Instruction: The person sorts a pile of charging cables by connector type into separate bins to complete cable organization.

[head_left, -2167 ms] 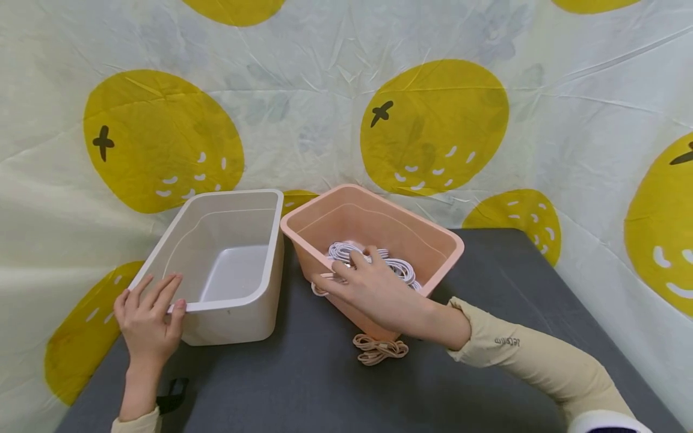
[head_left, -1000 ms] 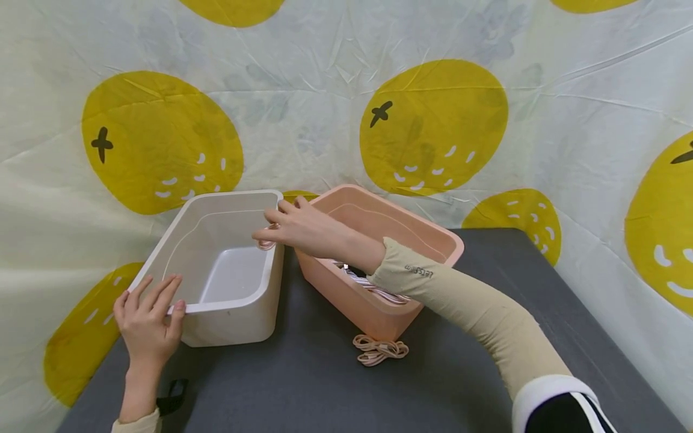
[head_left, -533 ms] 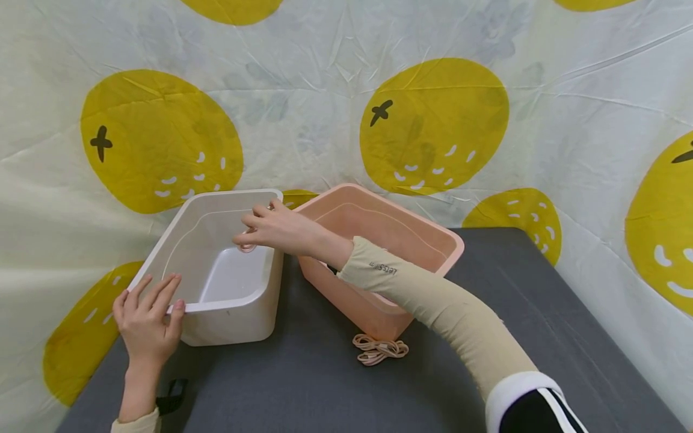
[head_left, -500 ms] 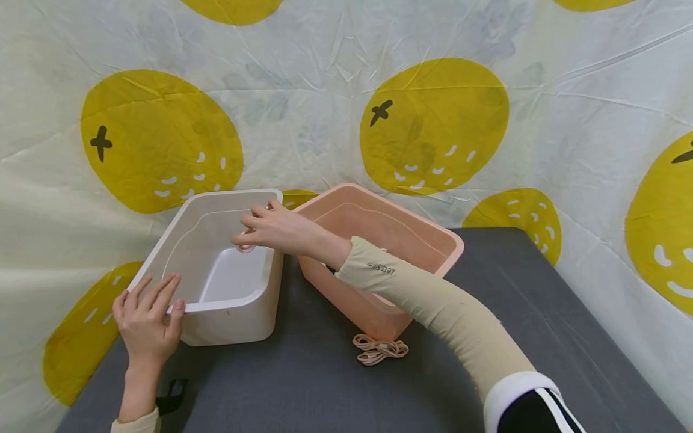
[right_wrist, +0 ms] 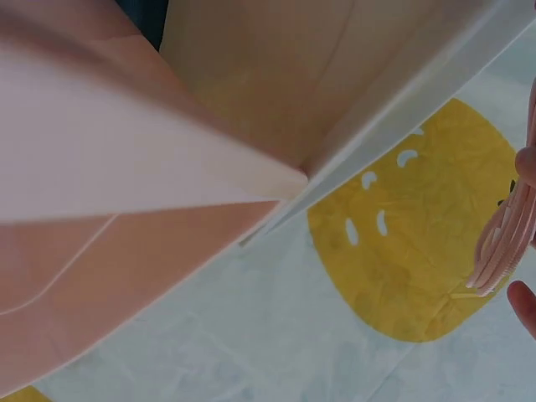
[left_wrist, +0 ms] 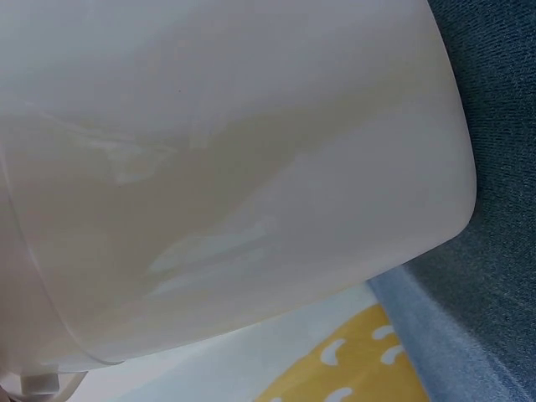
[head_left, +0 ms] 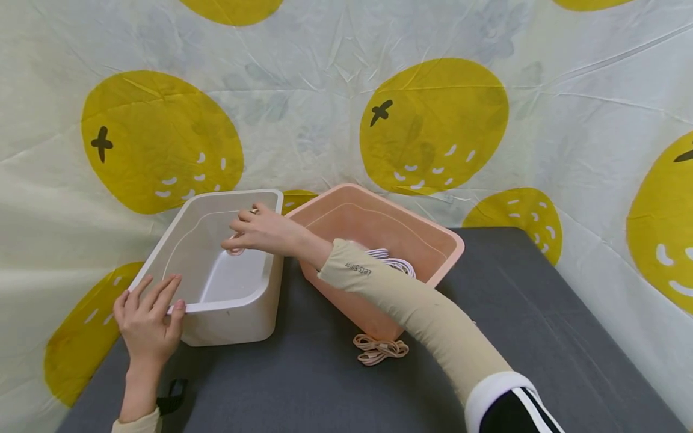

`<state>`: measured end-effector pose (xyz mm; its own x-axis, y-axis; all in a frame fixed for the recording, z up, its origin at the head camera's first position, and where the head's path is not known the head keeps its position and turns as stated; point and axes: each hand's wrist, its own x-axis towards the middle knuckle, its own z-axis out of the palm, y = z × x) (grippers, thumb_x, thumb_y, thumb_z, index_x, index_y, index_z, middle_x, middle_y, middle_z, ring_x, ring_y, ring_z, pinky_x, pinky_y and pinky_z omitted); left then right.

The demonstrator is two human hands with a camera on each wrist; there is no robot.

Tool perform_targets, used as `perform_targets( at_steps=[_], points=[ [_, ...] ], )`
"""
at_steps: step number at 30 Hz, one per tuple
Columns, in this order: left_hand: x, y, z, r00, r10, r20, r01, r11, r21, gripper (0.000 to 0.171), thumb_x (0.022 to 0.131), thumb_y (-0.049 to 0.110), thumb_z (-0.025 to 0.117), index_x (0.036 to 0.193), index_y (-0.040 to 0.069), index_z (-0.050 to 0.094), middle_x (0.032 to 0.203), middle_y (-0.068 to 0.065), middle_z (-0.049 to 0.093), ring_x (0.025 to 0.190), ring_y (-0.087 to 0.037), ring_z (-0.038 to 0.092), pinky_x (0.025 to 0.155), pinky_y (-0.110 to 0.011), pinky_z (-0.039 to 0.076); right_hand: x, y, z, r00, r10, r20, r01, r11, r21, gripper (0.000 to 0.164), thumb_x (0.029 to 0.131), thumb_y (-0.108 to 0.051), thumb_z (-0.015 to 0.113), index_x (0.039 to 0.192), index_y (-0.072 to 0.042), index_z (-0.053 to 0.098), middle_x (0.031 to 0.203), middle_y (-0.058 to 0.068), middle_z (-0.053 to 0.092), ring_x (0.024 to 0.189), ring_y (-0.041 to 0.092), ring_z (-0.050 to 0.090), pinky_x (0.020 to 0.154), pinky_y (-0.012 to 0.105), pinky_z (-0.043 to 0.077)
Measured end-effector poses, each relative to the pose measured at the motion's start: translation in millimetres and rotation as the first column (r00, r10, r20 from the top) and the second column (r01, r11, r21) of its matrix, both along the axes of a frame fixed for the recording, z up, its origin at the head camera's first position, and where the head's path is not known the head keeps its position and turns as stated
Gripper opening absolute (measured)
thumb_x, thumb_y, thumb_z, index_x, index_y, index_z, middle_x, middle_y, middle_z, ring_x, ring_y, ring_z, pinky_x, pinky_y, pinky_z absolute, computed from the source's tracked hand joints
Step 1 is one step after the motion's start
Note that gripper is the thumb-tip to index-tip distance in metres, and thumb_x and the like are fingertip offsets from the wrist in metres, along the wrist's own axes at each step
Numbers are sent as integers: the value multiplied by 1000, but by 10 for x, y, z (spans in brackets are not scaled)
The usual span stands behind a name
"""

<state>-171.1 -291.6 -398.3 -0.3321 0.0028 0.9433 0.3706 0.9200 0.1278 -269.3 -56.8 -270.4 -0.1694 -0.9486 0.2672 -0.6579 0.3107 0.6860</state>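
Observation:
Over the white bin in the head view, my right hand pinches a coiled pink cable, which hangs partly hidden under the fingers. In the right wrist view only fingertips and the coil show at the right edge. My left hand rests on the white bin's near left corner, fingers laid over the rim. The left wrist view shows that bin's outer wall, not the hand. A pink bin stands to the right, with coiled white cables inside, partly covered by my right sleeve.
A coiled beige-pink cable lies on the dark table at the pink bin's near corner. A black strap is beside my left wrist. A cloth printed with yellow fruit hangs behind the bins.
My right hand has lifted the pink coil out of the pink bin and carried it left over the white bin, sinking slightly lower. The left hand and both bins stay put.

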Motion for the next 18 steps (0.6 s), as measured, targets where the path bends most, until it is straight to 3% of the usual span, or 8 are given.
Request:
perform_targets(
  at_steps=[4, 10, 18],
  points=[
    [1, 1, 0, 1000, 0, -3, 0, 1000, -1, 55, 87, 50, 37, 102, 7, 67, 97, -17, 67, 105, -38, 52, 100, -51, 24, -11, -41, -13, 1000, 4, 1, -4, 1000, 18, 33, 97, -13, 29, 116, -36, 44, 107, -5, 52, 102, 13, 50, 91, 35, 38],
    [1, 6, -5, 1000, -4, -4, 4, 1000, 2, 55, 87, 51, 38, 103, 8, 68, 97, -17, 67, 105, -38, 52, 100, -50, 24, -5, -56, 13, 999, -34, 42, 31, 997, 75, 43, 95, -10, 38, 129, -35, 39, 132, -1, 45, 127, 19, 39, 102, 43, 32],
    [9, -1, -5, 1000, 6, 19, -6, 1000, -3, 53, 87, 48, 38, 104, 8, 67, 98, -18, 67, 106, -38, 52, 99, -52, 24, 18, 13, 57, 994, -58, 88, 51, 995, 84, 39, 94, -10, 40, 126, -31, 42, 131, 0, 45, 123, 18, 40, 100, 42, 34]
  ],
)
